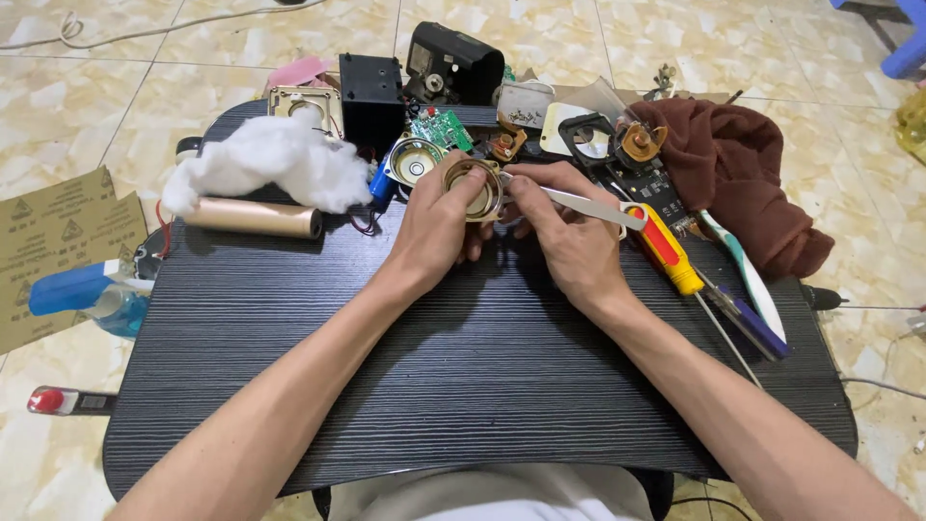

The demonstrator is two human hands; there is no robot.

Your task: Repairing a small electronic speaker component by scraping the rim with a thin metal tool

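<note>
Floor of pale marbled tiles (752, 58) is lying under everything, w/ a low black wood-grain table (463, 347) sitting on it. Brown crumpled cloth (743, 164) is bunching at the table's right edge; a white fluffy wad of cotton (270, 159) is resting at back left, just above a tan cardboard tube (253, 217).

Progress, as a judgement: teardown is looking well along. A black box-shaped housing (371, 96), a green circuit board (441, 128) and a small silver round speaker (415, 159) are already lying apart at the back; the piece in hand is still being worked on.

Left hand (434, 227) is clamping a round brass-coloured ring part (473, 188) betw. thumb and fingers, held just above the table near its back-centre. Right hand (569, 241) is pinching silver metal tweezers (569, 200), tips touching the ring's right rim.

Yellow-and-red-handled screwdriver (666, 251) is lying just beside the right hand.

Packaging: brown square sheets w/ dark triangle marks (53, 232) are lying on the floor at left, and a blue-capped clear spray bottle (92, 294) is lying next to them, by the table edge.
</note>
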